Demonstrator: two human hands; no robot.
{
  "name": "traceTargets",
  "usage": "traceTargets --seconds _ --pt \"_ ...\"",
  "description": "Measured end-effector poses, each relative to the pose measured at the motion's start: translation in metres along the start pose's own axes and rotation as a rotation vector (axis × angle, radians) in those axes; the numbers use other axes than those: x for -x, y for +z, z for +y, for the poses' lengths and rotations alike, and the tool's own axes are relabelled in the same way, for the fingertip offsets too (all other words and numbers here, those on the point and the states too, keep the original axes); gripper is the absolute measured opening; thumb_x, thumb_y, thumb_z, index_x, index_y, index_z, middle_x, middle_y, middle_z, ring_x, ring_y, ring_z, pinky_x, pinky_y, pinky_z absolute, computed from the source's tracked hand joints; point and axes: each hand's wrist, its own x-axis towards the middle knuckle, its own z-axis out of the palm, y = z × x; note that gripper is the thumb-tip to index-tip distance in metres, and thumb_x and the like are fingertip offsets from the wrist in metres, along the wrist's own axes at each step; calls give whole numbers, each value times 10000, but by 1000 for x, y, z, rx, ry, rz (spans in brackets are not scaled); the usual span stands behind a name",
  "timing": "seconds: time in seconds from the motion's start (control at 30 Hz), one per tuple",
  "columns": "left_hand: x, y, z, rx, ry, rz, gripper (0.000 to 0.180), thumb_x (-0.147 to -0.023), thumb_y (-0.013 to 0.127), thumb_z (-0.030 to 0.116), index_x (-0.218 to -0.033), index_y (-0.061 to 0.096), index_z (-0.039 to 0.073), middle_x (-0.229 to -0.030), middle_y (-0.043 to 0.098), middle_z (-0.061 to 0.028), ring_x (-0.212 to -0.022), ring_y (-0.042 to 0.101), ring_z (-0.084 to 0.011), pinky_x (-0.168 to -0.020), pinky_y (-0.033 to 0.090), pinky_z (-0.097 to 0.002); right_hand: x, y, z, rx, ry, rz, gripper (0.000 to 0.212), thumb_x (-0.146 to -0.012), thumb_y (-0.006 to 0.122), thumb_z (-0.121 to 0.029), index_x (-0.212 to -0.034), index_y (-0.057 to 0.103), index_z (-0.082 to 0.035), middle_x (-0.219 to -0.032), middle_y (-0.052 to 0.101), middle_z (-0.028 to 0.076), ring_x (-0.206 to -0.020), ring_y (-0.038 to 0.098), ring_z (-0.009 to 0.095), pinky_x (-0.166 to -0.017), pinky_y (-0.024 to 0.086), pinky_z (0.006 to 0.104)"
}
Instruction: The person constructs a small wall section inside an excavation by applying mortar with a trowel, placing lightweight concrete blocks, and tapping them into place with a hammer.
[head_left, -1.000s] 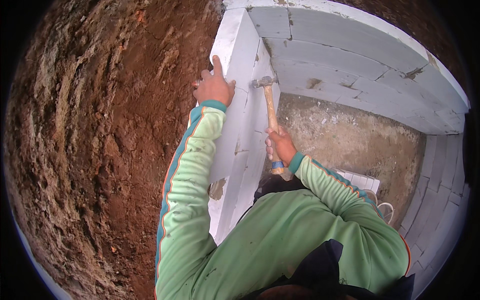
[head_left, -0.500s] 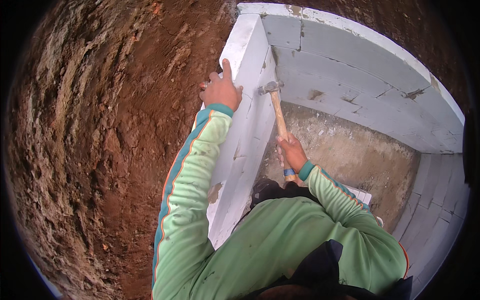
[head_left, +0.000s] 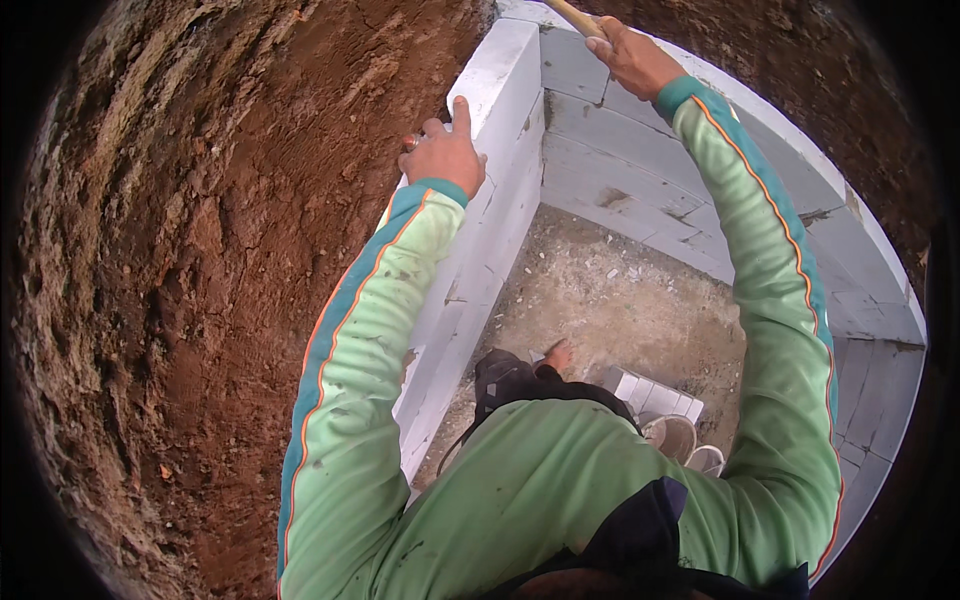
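Observation:
My left hand (head_left: 443, 158) lies on the left block wall, its index finger stretched forward and thumb apart. Its fingertips touch the near end of a white lightweight block (head_left: 500, 62) that forms the far part of the wall's top. A ring shows on that hand. My right hand (head_left: 637, 62) is raised over the far wall, closed round the wooden handle of a hammer (head_left: 575, 17). The hammer's head is cut off by the upper edge of the view.
Rough brown soil (head_left: 200, 300) rises along the left. The far block wall (head_left: 640, 165) curves to the right wall (head_left: 880, 400). On the concrete floor (head_left: 610, 300) lie white chips. Stacked blocks (head_left: 655, 395) and a bucket (head_left: 672, 437) stand by my legs.
My right hand has swung the hammer up and away, from low beside the left wall to above the far wall. My left hand stays at the block.

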Motion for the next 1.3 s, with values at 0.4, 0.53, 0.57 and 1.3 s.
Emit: traceTargets --seconds 0.4,0.53,0.57,1.3 --pt "1 6 -3 16 -5 -10 886 -931 721 413 -1640 211 264 -1403 517 -229 -1274 567 -485 -958 499 -631 -10 -16 -23 11 101 -106 438 -994 594 -344 -1303 583 -32 -1129 683 238 -972 686 373 -812 546 488" --pt "1 -4 5 6 7 -24 902 -943 708 420 -1658 178 270 -1419 512 -220 -1245 606 -446 -969 506 -603 -17 2 9 214 -85 -82 396 -1010 562 -342 -1109 670 26 -1017 710 300 -1001 690 451 -876 521 527" --pt "2 -4 5 5 2 -29 904 -942 708 420 -1658 177 269 -1421 511 -221 -1247 604 -449 -971 506 -603 -18 0 5 195 -88 -117 392 -1011 561 -341 -1107 671 23 -1030 710 299 -1005 689 450 -878 520 530" --pt "-2 3 6 -48 -13 -17 935 -921 717 440 -1652 159 268 -1448 503 -222 -1247 605 -438 -964 526 -594 51 22 -13 16 0 -8 386 -1035 521 -349 -1116 635 11 -927 716 283 -944 693 473 -859 524 560"
